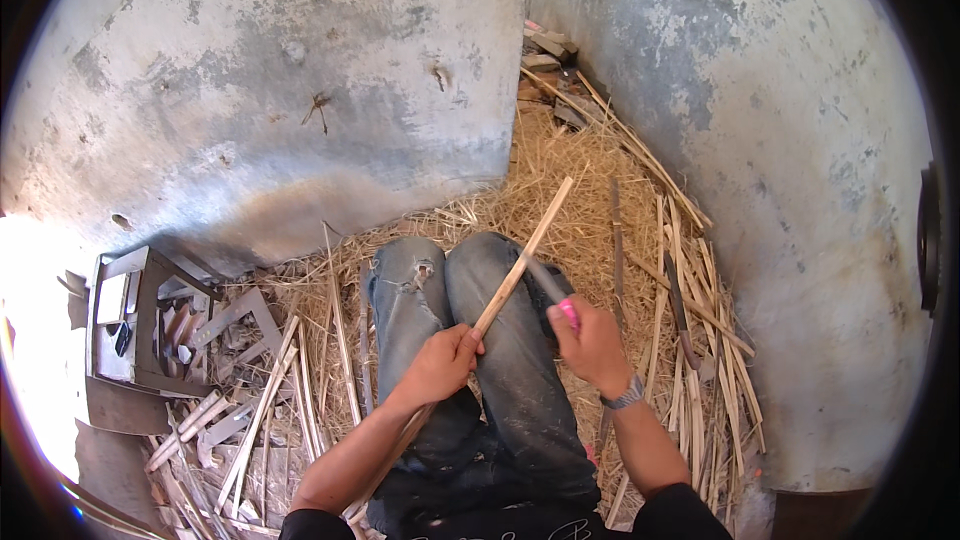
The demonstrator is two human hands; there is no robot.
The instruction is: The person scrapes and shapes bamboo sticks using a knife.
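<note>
My left hand (440, 364) is closed around a long pale wooden strip (522, 260), which slants across my knees from the lower left up to the right. Its lower end passes under my left forearm. In my right hand (592, 342) is a knife (549, 279) with a pink handle, held in a closed grip. The knife's grey blade points up and to the left, its tip at or very near the edge of the strip. Both hands are over my legs in worn blue jeans (520, 380).
Shavings (560, 160) cover the floor ahead. Long split strips (700, 360) lie in a heap at the right, and more strips (262, 400) at the left. A small wooden stool-like frame (150, 320) stands far left. Stained walls (380, 70) rise ahead and right.
</note>
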